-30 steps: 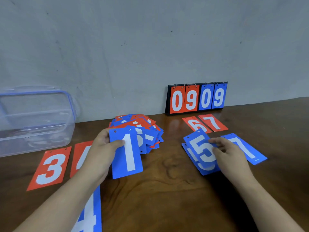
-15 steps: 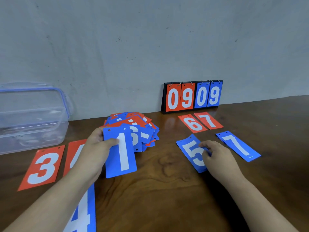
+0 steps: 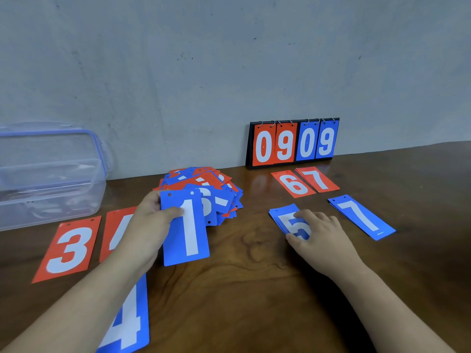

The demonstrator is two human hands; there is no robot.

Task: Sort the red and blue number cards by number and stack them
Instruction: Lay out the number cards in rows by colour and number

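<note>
Left grip (image 3: 150,220) pinches the blue 1 card (image 3: 188,225), thumb on its face and fingers behind, holding it just above the bench (image 3: 254,289) in front of the unsorted pile (image 3: 204,184). The card's long axis runs away from the person. Right grip (image 3: 323,235) rests on the blue 5 stack (image 3: 283,220) with fingers bent; I cannot tell whether it pinches or only presses. No pile of ones shows. The low numbers, red 3 (image 3: 66,248) and blue 4 (image 3: 127,324), lie on the left grip's side, so it is likely the nearer one for laying the card down.
</note>
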